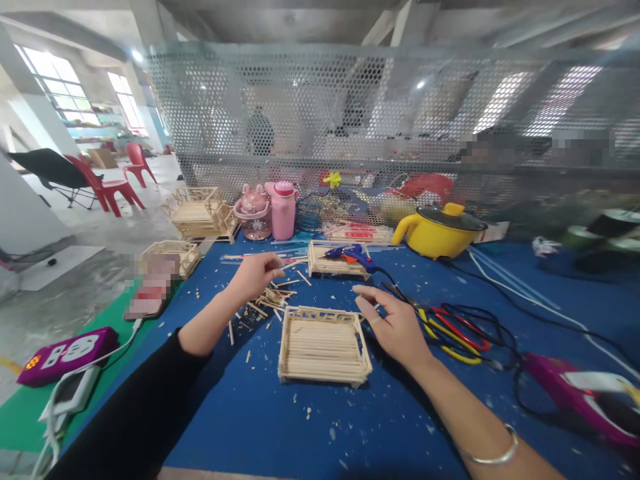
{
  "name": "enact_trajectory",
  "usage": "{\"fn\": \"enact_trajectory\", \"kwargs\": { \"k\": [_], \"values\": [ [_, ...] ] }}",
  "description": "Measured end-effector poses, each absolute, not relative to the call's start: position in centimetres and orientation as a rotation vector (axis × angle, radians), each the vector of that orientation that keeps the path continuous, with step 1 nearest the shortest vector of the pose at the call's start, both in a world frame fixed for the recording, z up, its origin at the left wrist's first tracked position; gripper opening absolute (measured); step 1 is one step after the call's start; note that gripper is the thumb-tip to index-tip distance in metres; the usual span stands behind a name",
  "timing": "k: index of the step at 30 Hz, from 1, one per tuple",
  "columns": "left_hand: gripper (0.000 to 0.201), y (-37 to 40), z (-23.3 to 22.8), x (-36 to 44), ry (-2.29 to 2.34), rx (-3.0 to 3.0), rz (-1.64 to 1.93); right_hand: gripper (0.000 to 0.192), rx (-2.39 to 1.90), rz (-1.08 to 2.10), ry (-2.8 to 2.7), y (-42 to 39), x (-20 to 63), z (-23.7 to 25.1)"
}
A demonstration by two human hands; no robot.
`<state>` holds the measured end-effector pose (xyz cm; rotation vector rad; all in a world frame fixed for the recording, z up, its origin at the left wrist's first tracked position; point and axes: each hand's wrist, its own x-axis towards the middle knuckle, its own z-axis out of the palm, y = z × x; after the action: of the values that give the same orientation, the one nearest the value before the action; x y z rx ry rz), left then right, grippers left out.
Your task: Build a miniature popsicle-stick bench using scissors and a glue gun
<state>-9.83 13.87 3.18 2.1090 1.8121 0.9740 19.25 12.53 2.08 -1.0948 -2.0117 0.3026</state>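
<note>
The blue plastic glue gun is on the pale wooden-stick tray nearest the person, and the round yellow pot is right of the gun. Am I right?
Not quite: the head view shows the blue glue gun on the pale wooden-stick tray farther back, not the nearest tray. The round yellow pot is right of the gun.

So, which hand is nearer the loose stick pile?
Left. The left hand is close by the pile; the right hand is farther off, past the stick tray, near its far right corner.
</note>
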Motion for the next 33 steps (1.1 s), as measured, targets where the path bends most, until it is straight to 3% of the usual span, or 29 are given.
{"fn": "enact_trajectory", "kwargs": {
  "k": [7,14,21,33],
  "values": [
    [0.025,11.6,5.6,-6.3,1.344,2.302,0.936,0.027,-0.877,0.197,-2.327,12.7,16.6,5.9],
    [0.024,9.4,5.2,-5.1,1.303,2.240,0.927,0.014,-0.915,0.367,-2.331,12.2,17.2,5.1],
    [0.031,9.3,2.4,-4.8,1.261,1.513,1.316,0.013,-0.967,0.407,-2.223,11.9,17.1,3.8],
    [0.049,7.9,2.1,-4.3,1.179,1.308,1.147,0.016,-0.936,0.407,-2.279,11.5,16.6,4.3]
  ]
}}
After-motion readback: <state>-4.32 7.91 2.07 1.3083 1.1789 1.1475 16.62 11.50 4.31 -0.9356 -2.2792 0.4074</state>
